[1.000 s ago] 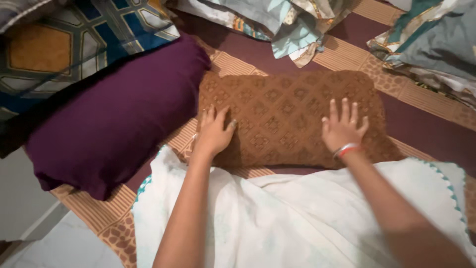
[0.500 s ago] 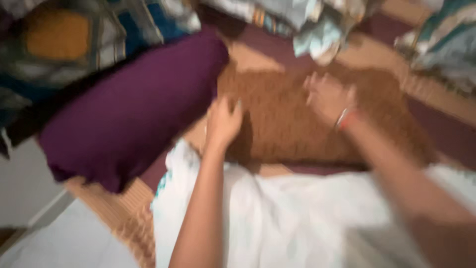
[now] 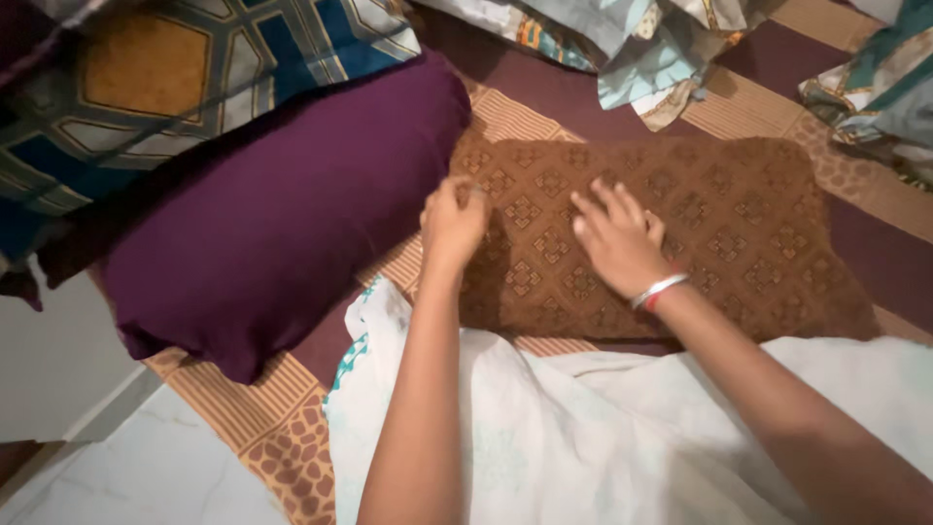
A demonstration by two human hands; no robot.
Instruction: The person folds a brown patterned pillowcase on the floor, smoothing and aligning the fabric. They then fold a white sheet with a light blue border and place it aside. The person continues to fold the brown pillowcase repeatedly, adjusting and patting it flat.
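A brown patterned pillow (image 3: 719,224) lies across the striped mat in front of me. My left hand (image 3: 452,222) rests on its left end with the fingers curled, pinching the cover's edge. My right hand (image 3: 617,238), with bangles at the wrist, lies flat on the pillow's middle, fingers spread and pointing left toward the other hand. A white cloth (image 3: 583,428) with teal trim covers my lap beneath both forearms.
A purple pillow (image 3: 282,209) lies just left of the brown one. A blue and orange geometric pillow (image 3: 146,78) sits behind it. Rumpled printed covers (image 3: 622,39) are heaped at the far side and right corner (image 3: 875,87). White tiled floor (image 3: 146,476) shows at lower left.
My right hand slid from the pillow's right part to its middle. My left hand went from flat to curled at the pillow's left edge. The view shifted a little.
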